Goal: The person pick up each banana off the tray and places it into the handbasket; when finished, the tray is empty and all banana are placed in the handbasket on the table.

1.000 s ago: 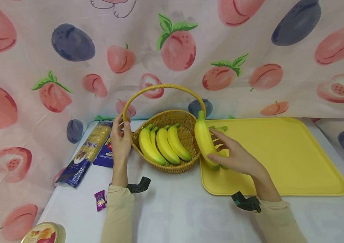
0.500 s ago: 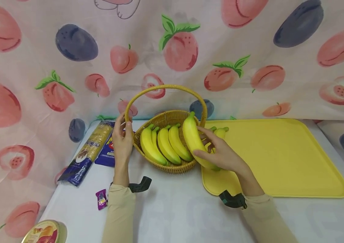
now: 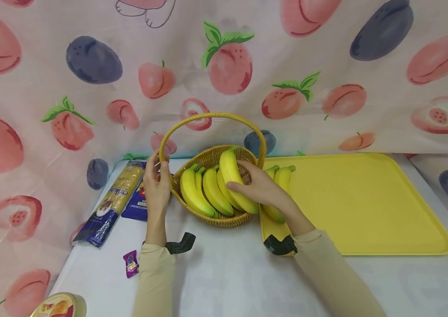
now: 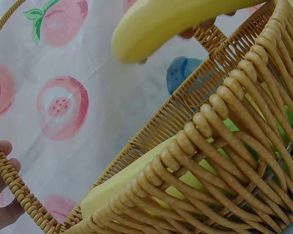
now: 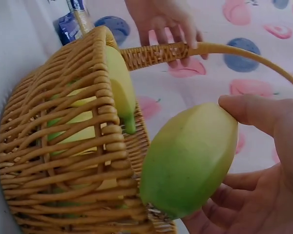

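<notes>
The single yellow banana with a green tip [image 3: 236,182] sits in the right hand [image 3: 261,187], held over the right half of the round woven wicker basket [image 3: 244,215], above the bunch of yellow bananas [image 3: 204,191] that lies inside. The thumb lies along its near side and the fingers curl behind it, a grip the right wrist view shows closely. Whether the banana already touches the bunch is hard to tell. The right forearm, in a beige sleeve [image 3: 327,273], reaches in low from the right across the corner of the flat yellow plastic tray [image 3: 366,198], where more yellow-green bananas [image 3: 281,180] lie at the left edge. The left hand [image 3: 156,182] stands upright, fingers curled round the base of the basket's arched handle [image 3: 212,116]. Left of it lie a long biscuit packet [image 3: 113,200] and a small purple sweet wrapper [image 3: 130,263].
</notes>
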Demonstrator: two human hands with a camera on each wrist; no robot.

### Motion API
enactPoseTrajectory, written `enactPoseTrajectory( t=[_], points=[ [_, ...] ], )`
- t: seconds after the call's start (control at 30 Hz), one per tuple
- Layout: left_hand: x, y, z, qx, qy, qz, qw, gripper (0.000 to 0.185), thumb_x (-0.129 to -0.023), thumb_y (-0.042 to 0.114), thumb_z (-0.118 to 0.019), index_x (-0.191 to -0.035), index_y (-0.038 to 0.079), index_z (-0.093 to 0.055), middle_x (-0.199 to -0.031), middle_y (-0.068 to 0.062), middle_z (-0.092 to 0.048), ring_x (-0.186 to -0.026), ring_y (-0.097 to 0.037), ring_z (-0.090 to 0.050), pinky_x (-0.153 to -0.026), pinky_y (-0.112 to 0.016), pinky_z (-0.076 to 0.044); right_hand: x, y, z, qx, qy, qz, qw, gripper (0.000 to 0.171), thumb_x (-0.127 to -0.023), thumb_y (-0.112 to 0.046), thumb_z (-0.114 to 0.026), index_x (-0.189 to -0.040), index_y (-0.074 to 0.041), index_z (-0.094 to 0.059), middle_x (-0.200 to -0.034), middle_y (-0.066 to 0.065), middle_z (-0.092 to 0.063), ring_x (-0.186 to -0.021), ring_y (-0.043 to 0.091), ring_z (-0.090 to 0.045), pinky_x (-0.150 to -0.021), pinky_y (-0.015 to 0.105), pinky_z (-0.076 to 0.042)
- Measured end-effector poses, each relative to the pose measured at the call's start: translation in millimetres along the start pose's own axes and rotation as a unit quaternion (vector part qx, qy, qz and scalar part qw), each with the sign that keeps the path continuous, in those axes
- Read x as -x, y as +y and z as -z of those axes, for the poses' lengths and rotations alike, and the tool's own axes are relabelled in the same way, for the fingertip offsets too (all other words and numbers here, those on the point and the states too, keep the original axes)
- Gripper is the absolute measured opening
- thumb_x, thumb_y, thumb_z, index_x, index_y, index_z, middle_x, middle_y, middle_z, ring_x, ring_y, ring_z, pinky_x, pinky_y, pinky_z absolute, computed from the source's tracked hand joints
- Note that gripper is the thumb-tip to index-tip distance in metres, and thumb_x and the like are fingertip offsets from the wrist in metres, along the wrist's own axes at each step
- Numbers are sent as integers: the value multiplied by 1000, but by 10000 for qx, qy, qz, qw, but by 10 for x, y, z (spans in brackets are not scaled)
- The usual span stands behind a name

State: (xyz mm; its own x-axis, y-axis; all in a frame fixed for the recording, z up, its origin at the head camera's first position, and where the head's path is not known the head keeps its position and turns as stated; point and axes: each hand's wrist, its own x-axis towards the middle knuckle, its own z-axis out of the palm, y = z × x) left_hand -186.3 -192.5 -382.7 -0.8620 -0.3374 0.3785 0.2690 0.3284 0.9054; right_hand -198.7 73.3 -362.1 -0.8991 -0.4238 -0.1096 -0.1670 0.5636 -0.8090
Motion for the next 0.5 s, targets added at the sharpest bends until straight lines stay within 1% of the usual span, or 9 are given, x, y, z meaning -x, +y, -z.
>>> enactPoseTrajectory(
  t=[0.13,0.2,0.23,0.27,0.33,0.37,0.43,0.47,0.5],
  points=[
    [3,15,5,51,-39,-25,10000,36,-99,22,-46,-135,19,-49,-127,-10,-57,-122,-20,-54,-95,-35,-46,-159,-42,-25,304,-211,-34,9993,82,-86,-51,-61,-147,-9,-29,-117,7,-57,-96,20,-58,-80,33,-49],
    [20,99,17,84,-79,28,9999,37,-100,18,-46,-136,14,-48,-128,-14,-56,-122,-22,-54,-94,-33,-45,-236,-50,-51,453,-286,-70,9985,82,-85,-53,-61,-147,-9,-30,-117,7,-58,-96,20,-58,-82,34,-48],
    [23,101,19,84,-68,11,9999,36,-100,19,-46,-136,15,-49,-128,-15,-56,-122,-22,-54,-93,-30,-45,-275,-50,-67,524,-319,-83,9981,82,-85,-54,-60,-147,-9,-30,-116,7,-58,-96,20,-58,-82,34,-48],
    [36,150,24,98,-82,14,9999,37,-100,17,-46,-136,13,-48,-127,-17,-56,-122,-23,-54,-92,-27,-45,-314,-55,-88,600,-352,-93,9975,82,-85,-54,-60,-147,-8,-31,-116,8,-59,-97,21,-58,-84,34,-48],
    [38,178,29,124,-98,42,9999,37,-99,15,-46,-136,10,-48,-128,-20,-55,-122,-25,-53,-91,-26,-44,-384,-74,-132,727,-431,-84,9964,81,-85,-53,-60,-146,-7,-32,-115,9,-60,-99,21,-58,-86,35,-48],
    [36,176,27,94,-97,34,9999,37,-99,14,-46,-136,9,-48,-128,-21,-55,-122,-26,-53,-91,-26,-45,-417,-82,-158,769,-466,-74,9959,81,-85,-52,-60,-146,-6,-33,-114,9,-61,-99,21,-58,-85,35,-48],
    [19,96,16,64,-71,-19,10000,37,-99,18,-46,-136,13,-48,-128,-18,-56,-122,-24,-54,-91,-26,-45,-476,-99,-208,862,-553,-27,9947,79,-85,-51,-61,-144,-5,-36,-111,10,-63,-97,21,-60,-84,34,-49],
    [17,97,12,40,-81,3,10000,37,-100,17,-46,-136,12,-48,-128,-18,-55,-122,-25,-54,-92,-29,-45,-500,-114,-230,916,-598,-22,9940,77,-85,-50,-61,-143,-5,-37,-110,10,-64,-96,20,-60,-84,33,-49],
    [6,49,6,26,-64,-4,10000,37,-100,19,-46,-136,15,-48,-128,-16,-55,-122,-23,-54,-94,-31,-45,-520,-127,-245,953,-647,-22,9933,77,-85,-50,-61,-143,-5,-38,-107,10,-65,-94,20,-61,-83,33,-49]
  ],
)
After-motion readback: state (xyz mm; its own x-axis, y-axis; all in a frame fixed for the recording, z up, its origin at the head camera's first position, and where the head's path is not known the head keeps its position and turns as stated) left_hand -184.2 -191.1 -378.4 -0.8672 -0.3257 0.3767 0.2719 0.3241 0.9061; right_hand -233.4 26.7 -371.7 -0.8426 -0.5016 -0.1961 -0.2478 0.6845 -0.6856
